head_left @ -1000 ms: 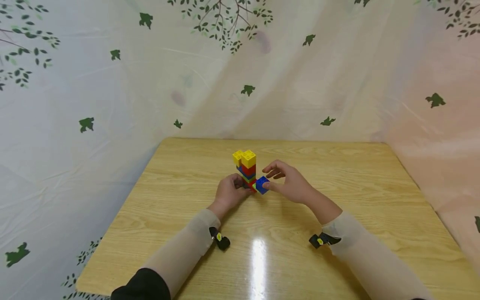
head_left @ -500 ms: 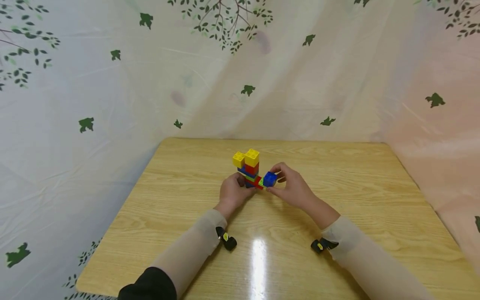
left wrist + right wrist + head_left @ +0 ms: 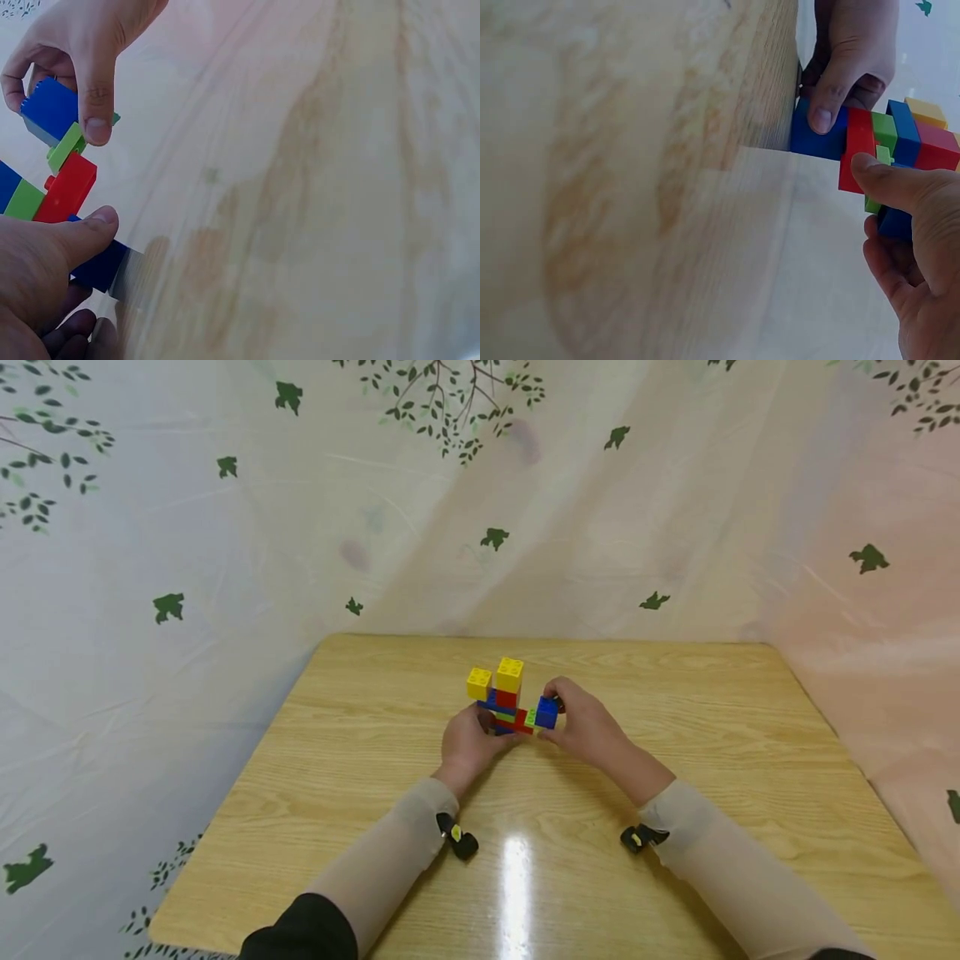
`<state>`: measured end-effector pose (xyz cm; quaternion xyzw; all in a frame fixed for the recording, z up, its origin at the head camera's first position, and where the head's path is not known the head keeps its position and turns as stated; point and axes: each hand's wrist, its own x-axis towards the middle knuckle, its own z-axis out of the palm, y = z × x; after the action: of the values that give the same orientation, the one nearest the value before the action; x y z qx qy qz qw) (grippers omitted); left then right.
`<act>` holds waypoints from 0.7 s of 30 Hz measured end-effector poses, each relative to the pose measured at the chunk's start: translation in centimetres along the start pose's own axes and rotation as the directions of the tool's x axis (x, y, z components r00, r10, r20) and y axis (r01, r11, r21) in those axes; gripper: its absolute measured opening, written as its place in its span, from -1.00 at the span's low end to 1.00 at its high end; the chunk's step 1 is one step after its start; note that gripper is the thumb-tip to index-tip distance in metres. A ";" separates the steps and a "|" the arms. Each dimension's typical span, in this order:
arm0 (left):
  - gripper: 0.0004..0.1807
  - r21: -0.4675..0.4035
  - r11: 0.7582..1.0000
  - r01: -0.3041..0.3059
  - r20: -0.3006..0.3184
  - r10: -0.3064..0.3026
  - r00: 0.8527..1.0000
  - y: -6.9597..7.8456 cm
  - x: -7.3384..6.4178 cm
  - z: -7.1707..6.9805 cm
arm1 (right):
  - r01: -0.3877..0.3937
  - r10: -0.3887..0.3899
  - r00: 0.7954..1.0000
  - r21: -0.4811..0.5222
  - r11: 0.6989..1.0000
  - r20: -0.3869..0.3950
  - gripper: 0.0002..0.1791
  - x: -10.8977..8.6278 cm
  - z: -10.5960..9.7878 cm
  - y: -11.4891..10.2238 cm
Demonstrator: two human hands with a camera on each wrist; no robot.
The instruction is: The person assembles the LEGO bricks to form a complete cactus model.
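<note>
A building-brick model of red, blue, green and yellow toy bricks stands upright mid-table, with a red brick in its column and a yellow brick on top. My left hand grips the blue brick at its base, thumb across the near face. Low on the right, a red brick juts out with a light green piece on it. Beyond that piece sits a blue brick, which my right hand pinches between thumb and fingers. The fingers hide part of it.
The wooden table spreads around both hands, its back edge close to a leaf-printed cloth. A second yellow brick overhangs the model's left side. Small wrist cameras hang below both sleeves.
The model has turned and shifted slightly right. My right hand's fingers have closed over the blue brick, which moved a little right and up. The left hand keeps its hold on the base.
</note>
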<state>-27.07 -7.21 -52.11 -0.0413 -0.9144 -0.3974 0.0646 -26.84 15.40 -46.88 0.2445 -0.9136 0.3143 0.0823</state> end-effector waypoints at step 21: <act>-0.26 -0.300 0.943 -0.145 0.107 0.184 0.977 -2.9 0.8 -4.3 | -0.001 0.001 1.000 -0.044 0.999 -0.008 -0.30 0.2 0.3 0.2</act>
<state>-27.90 -12.29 -51.14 -0.1531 -0.8418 -0.5168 0.0296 -27.07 15.28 -47.20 0.2409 -0.9201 0.2951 0.0912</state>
